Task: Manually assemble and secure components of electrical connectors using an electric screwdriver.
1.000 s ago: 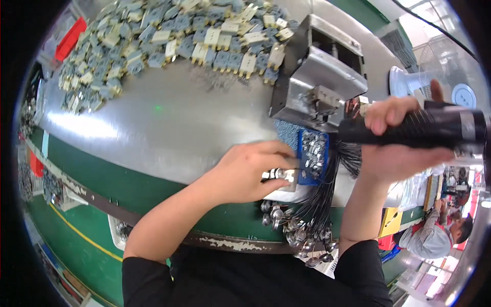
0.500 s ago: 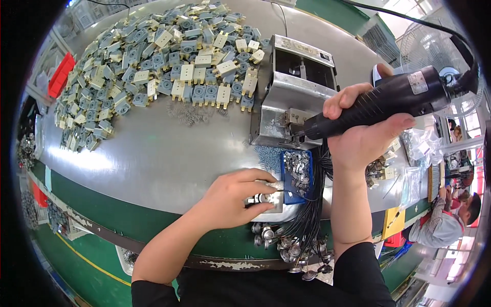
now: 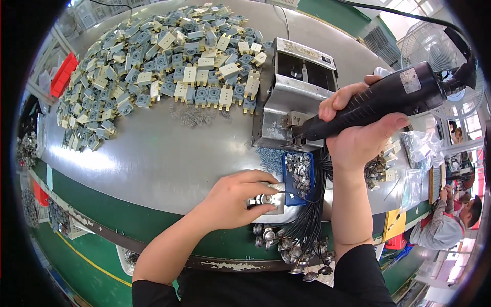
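My right hand (image 3: 358, 135) is wrapped round a black electric screwdriver (image 3: 381, 102), its nose pointing left at the front of a steel box-like screw feeder (image 3: 291, 134). Whether the bit touches the feeder I cannot tell. My left hand (image 3: 232, 199) rests at the table's front edge, thumb and fingers closed about a small round metal part with a black wire (image 3: 260, 199). That part sits on a small metal plate (image 3: 279, 204). Beside it stands a blue tray (image 3: 290, 197) of small metal pieces, with loose screws (image 3: 269, 158) heaped at its left.
A large heap of grey and cream blocks (image 3: 153, 66) covers the far left. Small springs (image 3: 194, 115) lie before it. Black wires (image 3: 314, 204) hang over the front edge, ending in round metal parts (image 3: 294, 250). A cable (image 3: 404, 15) runs overhead. Another person (image 3: 442, 225) sits at right.
The screwdriver and my right hand have shifted very slightly left and up. My left hand keeps its hold on the round metal part at the plate.
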Available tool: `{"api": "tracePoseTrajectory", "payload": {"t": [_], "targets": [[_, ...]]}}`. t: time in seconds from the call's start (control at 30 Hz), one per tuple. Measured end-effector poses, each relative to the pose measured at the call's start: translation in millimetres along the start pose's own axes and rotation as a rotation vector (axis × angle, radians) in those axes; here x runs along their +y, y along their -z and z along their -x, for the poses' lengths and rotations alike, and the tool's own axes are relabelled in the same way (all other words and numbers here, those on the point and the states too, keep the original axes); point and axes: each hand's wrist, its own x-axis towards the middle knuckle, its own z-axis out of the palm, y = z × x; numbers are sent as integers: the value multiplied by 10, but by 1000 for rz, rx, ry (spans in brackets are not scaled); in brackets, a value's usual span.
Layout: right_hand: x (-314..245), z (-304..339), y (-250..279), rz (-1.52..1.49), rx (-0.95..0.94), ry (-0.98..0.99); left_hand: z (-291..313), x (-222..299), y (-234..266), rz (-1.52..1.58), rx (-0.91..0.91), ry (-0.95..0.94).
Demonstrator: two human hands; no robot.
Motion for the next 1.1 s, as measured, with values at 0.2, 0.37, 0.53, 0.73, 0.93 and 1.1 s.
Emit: {"api": "tracePoseTrajectory", "payload": {"t": [0.2, 0.37, 0.53, 0.73, 0.93, 1.1], "targets": [[-58, 84, -100, 58, -55, -29, 66, -20, -21, 7, 22, 27], [-393, 326, -127, -210, -188, -253, 67, -46, -28, -24, 20, -5], [-383, 631, -334, -359, -292, -182, 69, -115, -29, -3, 25, -3], [-235, 771, -410, -234, -319, -213, 119, -90, 32, -72, -14, 20], [-174, 868, -407, -201, -324, -185, 135, -103, 15, -65, -22, 39], [-193, 904, -422, -277, -330, -191, 142, -135, -14, -51, 13, 10]]}}
